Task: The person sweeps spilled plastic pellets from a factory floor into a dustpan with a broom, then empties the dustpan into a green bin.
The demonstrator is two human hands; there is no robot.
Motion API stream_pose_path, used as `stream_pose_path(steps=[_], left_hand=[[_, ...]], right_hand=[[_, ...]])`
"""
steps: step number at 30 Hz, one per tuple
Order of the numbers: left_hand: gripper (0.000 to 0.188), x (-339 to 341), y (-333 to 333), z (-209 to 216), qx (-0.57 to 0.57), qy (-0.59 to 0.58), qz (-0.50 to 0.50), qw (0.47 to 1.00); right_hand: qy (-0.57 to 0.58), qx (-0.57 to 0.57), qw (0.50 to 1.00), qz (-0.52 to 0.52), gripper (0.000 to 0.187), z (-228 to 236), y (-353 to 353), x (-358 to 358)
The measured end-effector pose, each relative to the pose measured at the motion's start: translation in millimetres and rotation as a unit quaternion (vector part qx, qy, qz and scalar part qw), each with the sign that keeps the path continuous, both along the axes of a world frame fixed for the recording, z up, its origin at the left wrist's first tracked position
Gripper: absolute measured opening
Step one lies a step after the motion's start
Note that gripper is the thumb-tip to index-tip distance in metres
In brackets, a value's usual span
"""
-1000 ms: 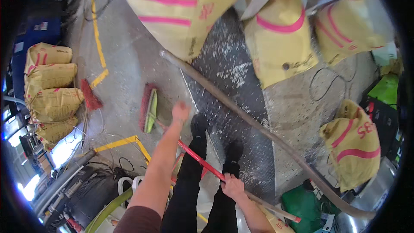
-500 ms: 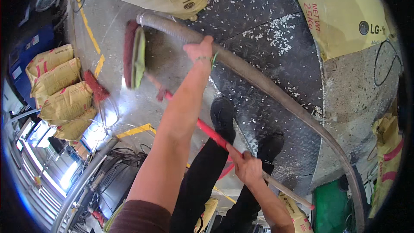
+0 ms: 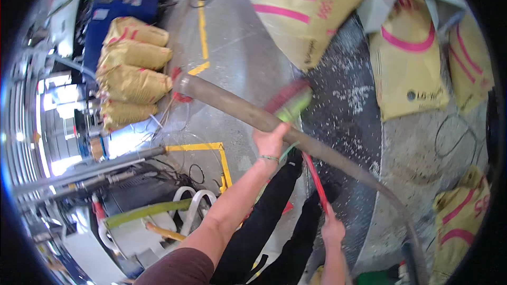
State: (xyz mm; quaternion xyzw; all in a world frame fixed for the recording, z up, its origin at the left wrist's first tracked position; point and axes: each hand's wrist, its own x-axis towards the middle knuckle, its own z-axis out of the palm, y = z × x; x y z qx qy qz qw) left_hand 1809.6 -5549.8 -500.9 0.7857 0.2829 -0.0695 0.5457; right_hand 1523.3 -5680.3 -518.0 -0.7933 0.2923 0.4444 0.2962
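Note:
My left hand point(image 3: 272, 140) is wrapped round a thick grey-brown flexible hose point(image 3: 227, 103). Its open end points to the far left, and the rest runs down to the lower right. My right hand point(image 3: 332, 228) grips the red handle point(image 3: 317, 177) of a broom, lower and to the right. Beyond the hose, the green broom head point(image 3: 296, 108) with dark red bristles is blurred at the edge of the dark tread-plate floor point(image 3: 351, 137). White bits point(image 3: 354, 97) are scattered over the plate. Part of the handle is hidden behind the hose.
Large yellow sacks stand at the far middle point(image 3: 290, 16) and far right point(image 3: 406, 68); another sack point(image 3: 462, 221) is at the lower right. Stacked sacks point(image 3: 134, 84) lie at left. A machine with cables point(image 3: 142, 195) stands lower left. My black-trousered legs point(image 3: 264, 216) are between my arms.
The broom head has swung rightward, from left of the hose to the plate's edge, and its handle is steeper. My left hand still holds the hose. The whole view has shifted.

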Motion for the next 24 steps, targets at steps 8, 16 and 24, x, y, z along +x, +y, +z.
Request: stream_pose_path(steps=[8,16,24], left_hand=[[0.034,-74,9,89,-0.125,-0.049,0.097,0.986],[0.027,-46,42,154,-0.117,-0.099,0.092,0.984],[0.035,42,70,216,-0.211,-0.097,-0.012,0.973]], right_hand=[[-0.085,-0.034,0.995,-0.031,0.037,160,-35,-91],[-0.042,0.031,0.993,-0.103,0.041,164,66,-54],[-0.160,-0.096,0.966,-0.177,0.043,127,91,-8]])
